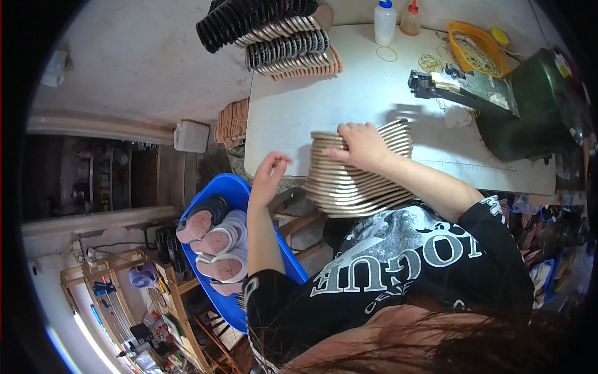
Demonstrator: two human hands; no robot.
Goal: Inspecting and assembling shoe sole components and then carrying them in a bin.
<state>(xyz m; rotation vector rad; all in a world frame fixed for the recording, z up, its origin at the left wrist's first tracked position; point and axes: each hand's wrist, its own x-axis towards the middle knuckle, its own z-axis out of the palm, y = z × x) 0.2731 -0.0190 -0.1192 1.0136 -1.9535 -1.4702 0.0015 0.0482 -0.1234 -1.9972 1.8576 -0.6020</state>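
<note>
A thick stack of metallic beige shoe soles [355,187] stands on its layers at the table's near edge, close against my body. My right hand [361,146] grips its top, with the thumb toward me and the fingers over the far side. My left hand [271,174] is apart from the stack, to its left, just off the table's left edge. Its fingers are curled in with thumb and forefinger close together; whatever they may hold is too small to make out.
On the white table [286,112] are piles of black, silver and tan soles [293,50], two bottles [385,25], loose rubber bands [430,62], an orange basket [476,47] and a dark green machine [523,106]. A blue tub [227,181] of soles stands at left.
</note>
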